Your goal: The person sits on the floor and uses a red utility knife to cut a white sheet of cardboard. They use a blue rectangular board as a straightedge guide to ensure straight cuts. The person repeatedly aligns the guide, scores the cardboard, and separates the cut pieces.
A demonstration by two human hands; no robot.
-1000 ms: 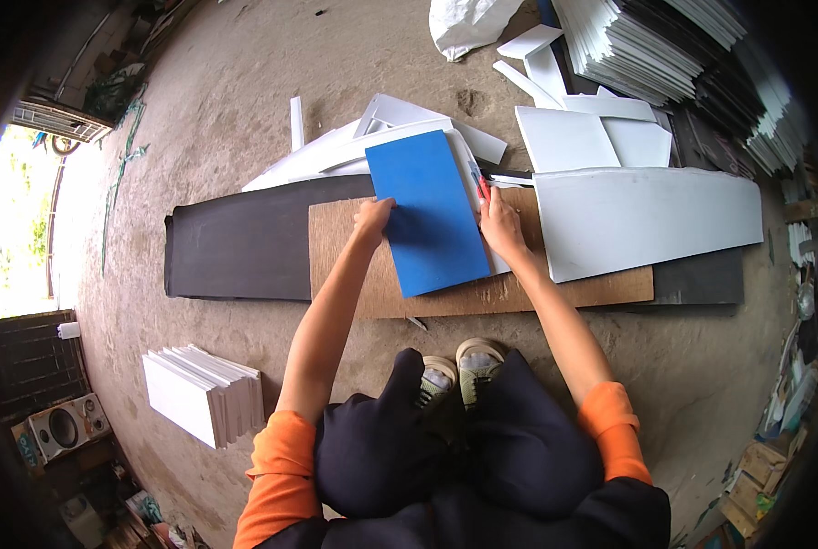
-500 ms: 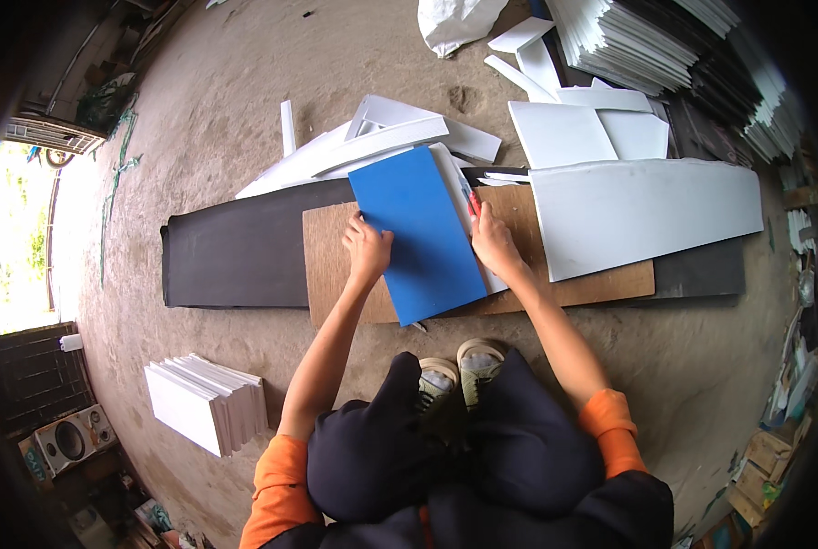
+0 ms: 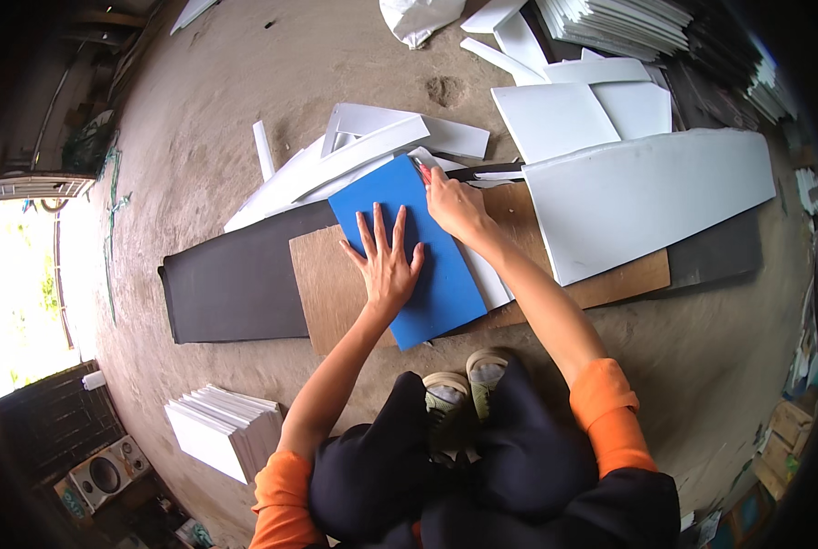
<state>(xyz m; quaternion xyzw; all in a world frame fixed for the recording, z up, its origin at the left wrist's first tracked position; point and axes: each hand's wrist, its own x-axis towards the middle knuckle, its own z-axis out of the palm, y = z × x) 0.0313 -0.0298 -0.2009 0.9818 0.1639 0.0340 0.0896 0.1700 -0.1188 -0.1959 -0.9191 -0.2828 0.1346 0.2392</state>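
My left hand (image 3: 390, 272) lies flat with fingers spread on a blue rectangular board (image 3: 441, 297). My right hand (image 3: 456, 207) is closed around a red-handled cutter knife (image 3: 426, 173), close to the far right corner of the blue board. The knife's blade cannot be made out clearly. Under the blue board a white sheet (image 3: 488, 277) sticks out along its right side. Both rest on a brown wooden board (image 3: 321, 285), which lies over a long black sheet (image 3: 239, 274).
Large white sheets (image 3: 651, 197) overlap the wooden board's right part. White offcuts (image 3: 363, 151) lie heaped beyond it. A stack of white rectangular pieces (image 3: 226, 430) stands on the floor at near left. Further stacked sheets (image 3: 610, 23) and a white sack (image 3: 418, 18) are at the back.
My left hand has gone from gripping the blue board's left edge to lying spread on top of it. My right hand has moved farther away along the right edge with the knife.
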